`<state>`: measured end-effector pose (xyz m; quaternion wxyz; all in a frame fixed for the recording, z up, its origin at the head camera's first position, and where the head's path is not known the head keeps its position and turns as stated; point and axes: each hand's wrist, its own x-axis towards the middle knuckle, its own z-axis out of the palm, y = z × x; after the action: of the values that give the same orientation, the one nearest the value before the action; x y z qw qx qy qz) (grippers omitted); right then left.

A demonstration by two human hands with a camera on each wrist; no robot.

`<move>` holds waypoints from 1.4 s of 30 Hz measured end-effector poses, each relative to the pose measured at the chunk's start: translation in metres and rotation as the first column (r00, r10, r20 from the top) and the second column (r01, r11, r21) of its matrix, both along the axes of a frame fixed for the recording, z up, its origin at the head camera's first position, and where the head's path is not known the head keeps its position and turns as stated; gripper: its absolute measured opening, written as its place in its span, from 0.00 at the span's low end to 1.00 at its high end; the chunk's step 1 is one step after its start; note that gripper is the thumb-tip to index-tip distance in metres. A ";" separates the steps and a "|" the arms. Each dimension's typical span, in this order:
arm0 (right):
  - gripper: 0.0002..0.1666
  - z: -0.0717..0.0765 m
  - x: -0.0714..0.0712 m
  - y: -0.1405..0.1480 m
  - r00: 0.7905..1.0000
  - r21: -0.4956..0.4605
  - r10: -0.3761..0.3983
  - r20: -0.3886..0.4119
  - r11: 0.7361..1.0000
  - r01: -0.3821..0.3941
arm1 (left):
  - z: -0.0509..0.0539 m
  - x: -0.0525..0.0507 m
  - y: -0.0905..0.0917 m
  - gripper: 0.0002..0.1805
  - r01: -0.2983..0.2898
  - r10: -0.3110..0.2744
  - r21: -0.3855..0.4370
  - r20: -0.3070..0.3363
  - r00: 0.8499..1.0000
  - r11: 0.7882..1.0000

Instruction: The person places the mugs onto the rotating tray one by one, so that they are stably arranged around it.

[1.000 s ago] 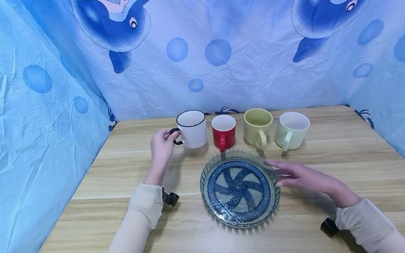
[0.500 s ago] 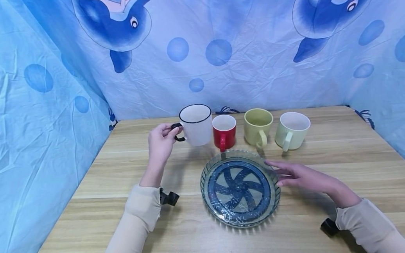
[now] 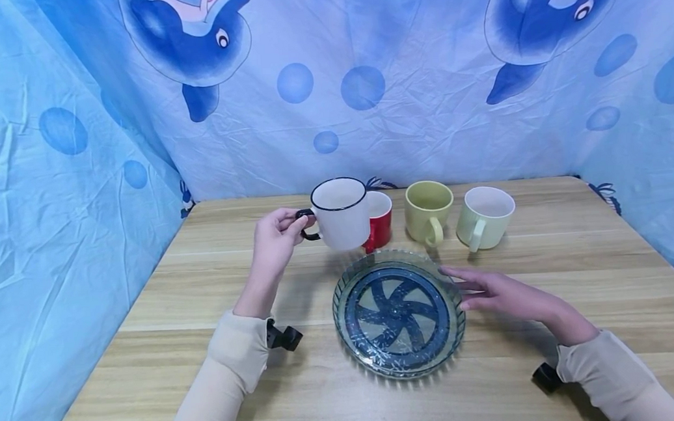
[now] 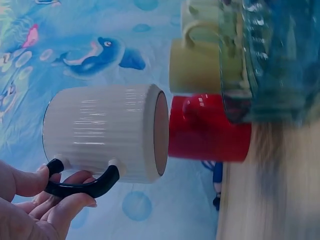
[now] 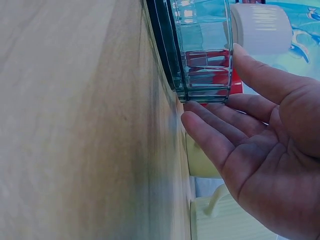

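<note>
A white mug [image 3: 344,223] with a black rim hangs above the table, upright, its black handle [image 4: 85,186] pinched by my left hand [image 3: 276,239]. In the head view it partly covers a red mug [image 3: 380,226] standing behind it. Below and to the right lies a round glass tray [image 3: 397,314] with fluted sides and a dark swirl pattern. My right hand [image 3: 504,295] rests at the tray's right edge, fingers extended; in the right wrist view its fingertips [image 5: 192,117] are at the glass wall.
An olive-green mug [image 3: 429,212] and a pale green mug [image 3: 486,218] stand to the right of the red one, near the back of the wooden table [image 3: 164,340]. A blue dolphin-print cloth [image 3: 425,132] hangs behind and along the sides.
My left hand has lifted the white mug off the table and carried it to the right, in front of the red mug. My right hand and the tray have stayed put.
</note>
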<state>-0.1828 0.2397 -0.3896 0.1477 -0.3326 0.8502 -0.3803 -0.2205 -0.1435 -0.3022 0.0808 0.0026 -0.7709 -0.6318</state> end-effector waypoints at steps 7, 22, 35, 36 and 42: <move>0.39 0.000 0.001 -0.001 1.000 -0.005 0.004 -0.012 1.000 -0.004 | -0.003 0.001 0.003 0.13 0.067 -0.067 0.057 0.012 0.998 0.996; 0.40 -0.003 0.000 0.000 1.000 -0.002 -0.003 -0.009 1.000 0.003 | -0.011 0.010 0.018 0.11 0.200 -0.202 0.055 0.041 0.978 0.978; 0.40 0.003 0.002 -0.001 1.000 0.003 0.007 -0.012 1.000 -0.007 | -0.019 0.012 0.029 0.11 0.259 -0.254 -0.026 0.117 0.960 0.966; 0.40 0.003 0.002 -0.001 1.000 0.004 0.008 -0.010 1.000 -0.008 | -0.019 0.012 0.030 0.11 0.261 -0.255 -0.036 0.120 0.959 0.965; 0.39 0.003 0.001 0.000 1.000 -0.001 0.010 0.003 1.000 -0.010 | -0.020 0.012 0.031 0.10 0.285 -0.274 -0.086 0.115 0.955 0.955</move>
<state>-0.1820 0.2396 -0.3867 0.1506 -0.3363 0.8481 -0.3807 -0.2082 -0.1125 -0.3219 -0.0490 -0.0784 -0.7976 -0.5960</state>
